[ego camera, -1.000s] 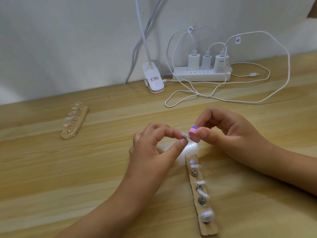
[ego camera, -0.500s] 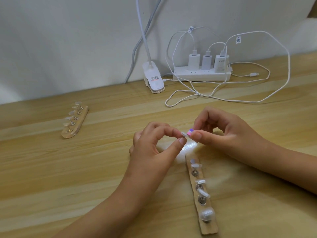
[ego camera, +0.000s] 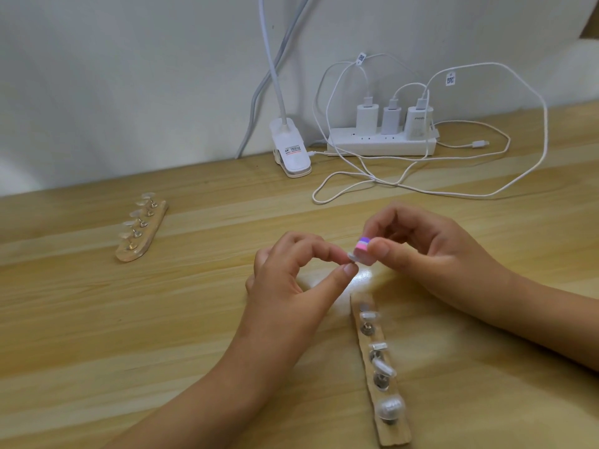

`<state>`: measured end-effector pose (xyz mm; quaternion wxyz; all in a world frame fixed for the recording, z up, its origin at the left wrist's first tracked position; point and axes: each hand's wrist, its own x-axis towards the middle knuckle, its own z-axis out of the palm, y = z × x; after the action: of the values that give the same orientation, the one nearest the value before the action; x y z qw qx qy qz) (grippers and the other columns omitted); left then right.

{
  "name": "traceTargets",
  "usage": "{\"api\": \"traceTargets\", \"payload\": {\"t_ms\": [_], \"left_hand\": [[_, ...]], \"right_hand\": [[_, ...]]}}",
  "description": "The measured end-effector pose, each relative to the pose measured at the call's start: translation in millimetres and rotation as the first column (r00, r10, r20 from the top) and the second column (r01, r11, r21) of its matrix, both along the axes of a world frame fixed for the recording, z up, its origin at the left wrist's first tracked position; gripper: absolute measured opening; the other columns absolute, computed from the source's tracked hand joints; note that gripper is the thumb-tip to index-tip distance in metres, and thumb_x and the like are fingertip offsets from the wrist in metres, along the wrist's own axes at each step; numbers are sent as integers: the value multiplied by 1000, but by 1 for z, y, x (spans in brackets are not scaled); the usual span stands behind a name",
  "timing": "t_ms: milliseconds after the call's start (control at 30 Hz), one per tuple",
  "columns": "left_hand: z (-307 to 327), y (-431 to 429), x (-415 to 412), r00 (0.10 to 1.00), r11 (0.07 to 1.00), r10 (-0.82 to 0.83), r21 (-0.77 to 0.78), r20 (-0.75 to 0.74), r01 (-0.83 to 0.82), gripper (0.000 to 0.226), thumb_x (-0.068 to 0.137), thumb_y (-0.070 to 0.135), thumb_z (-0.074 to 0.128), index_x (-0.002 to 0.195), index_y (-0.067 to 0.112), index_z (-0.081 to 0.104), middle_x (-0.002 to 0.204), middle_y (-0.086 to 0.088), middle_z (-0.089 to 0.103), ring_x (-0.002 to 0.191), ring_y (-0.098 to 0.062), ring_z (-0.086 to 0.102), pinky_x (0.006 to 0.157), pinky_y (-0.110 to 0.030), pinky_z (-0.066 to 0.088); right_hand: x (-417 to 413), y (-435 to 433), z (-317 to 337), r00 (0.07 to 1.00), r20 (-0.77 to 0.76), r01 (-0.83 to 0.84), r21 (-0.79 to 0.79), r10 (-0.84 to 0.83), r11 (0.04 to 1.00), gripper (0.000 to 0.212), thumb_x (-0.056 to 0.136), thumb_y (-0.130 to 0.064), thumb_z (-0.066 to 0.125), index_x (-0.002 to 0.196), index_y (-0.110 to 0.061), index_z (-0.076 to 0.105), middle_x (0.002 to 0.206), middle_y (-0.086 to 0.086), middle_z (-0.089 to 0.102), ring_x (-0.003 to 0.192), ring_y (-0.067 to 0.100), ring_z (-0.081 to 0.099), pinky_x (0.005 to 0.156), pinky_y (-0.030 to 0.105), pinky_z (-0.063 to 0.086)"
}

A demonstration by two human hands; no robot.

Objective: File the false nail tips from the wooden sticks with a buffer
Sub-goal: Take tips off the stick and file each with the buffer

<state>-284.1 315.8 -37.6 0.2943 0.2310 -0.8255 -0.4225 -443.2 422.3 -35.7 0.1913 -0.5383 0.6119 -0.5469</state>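
Note:
My left hand (ego camera: 288, 286) pinches a small clear false nail tip (ego camera: 352, 257) between thumb and forefinger above the table. My right hand (ego camera: 431, 257) grips a small pink, white and purple buffer block (ego camera: 362, 249), whose face touches the nail tip. Just below the hands lies a wooden stick (ego camera: 379, 374) with several clear nail tips on metal pins. A second wooden stick (ego camera: 142, 231) with several tips lies far to the left.
The wooden table (ego camera: 97, 335) meets a white wall. At the back stand a white clip lamp base (ego camera: 291, 150) and a power strip (ego camera: 382, 142) with three chargers. Loose white cables (ego camera: 421, 186) loop over the table behind my hands.
The buffer has stroked back and forth against the nail tip and now sits slightly higher than half a second ago. My left hand holds nearly still.

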Motion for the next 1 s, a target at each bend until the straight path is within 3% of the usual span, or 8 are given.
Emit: {"api": "traceTargets", "payload": {"t_ms": [100, 200, 300, 500, 700, 1000], "left_hand": [[-1, 0, 0, 1000, 1000, 2, -23, 13, -2, 15, 72, 56, 62, 85, 49, 63, 100, 29, 58, 113, 3, 44, 103, -44, 36], [-2, 0, 0, 1000, 1000, 0, -28, 12, 0, 20, 70, 61, 63, 86, 49, 63, 102, 27, 59, 114, 3, 43, 103, -45, 35], [-2, 0, -1, 1000, 999, 8, -43, 19, -7, 26, 66, 67, 55, 86, 51, 62, 102, 29, 57, 113, 4, 43, 103, -45, 35], [-2, 1, -2, 999, 999, 22, -36, 25, -22, 16, 70, 55, 63, 84, 51, 63, 99, 31, 57, 111, 5, 42, 103, -46, 35], [-1, 1, -2, 999, 1000, 17, -19, 31, -16, 21, 70, 66, 68, 84, 52, 63, 100, 31, 57, 111, 6, 42, 104, -47, 33], [0, 0, -2, 999, 1000, 27, -13, 34, -26, 15, 69, 56, 63, 83, 52, 62, 99, 33, 58, 110, 7, 43, 106, -44, 32]], "right_hand": [[1, 0, -1, 1000, -2, -8, 64, 8, 998, 26, 77, -49, 71, 87, -25, 67, 85, 1, 68, 75, 24, 58, 70, 31, 47], [2, 4, 1, 1000, -6, -8, -21, 8, 1000, 24, 80, -44, 68, 88, -21, 67, 88, 2, 68, 83, 30, 59, 78, 33, 49], [2, 3, 0, 1000, -22, 2, 20, -2, 1000, 30, 77, -51, 66, 86, -22, 66, 86, 4, 68, 82, 33, 59, 78, 38, 48], [1, 3, 0, 998, -64, 9, 33, -7, 999, 29, 77, -52, 65, 84, -24, 65, 82, 0, 67, 78, 26, 57, 75, 33, 47], [1, 3, 0, 997, -81, 17, 44, -13, 999, 26, 76, -52, 66, 84, -27, 65, 79, -13, 64, 72, 6, 52, 72, 21, 44], [1, 4, 1, 994, -107, 19, 4, -19, 1000, 23, 78, -46, 67, 81, -24, 65, 76, -17, 61, 73, 6, 49, 72, 16, 42]]}}
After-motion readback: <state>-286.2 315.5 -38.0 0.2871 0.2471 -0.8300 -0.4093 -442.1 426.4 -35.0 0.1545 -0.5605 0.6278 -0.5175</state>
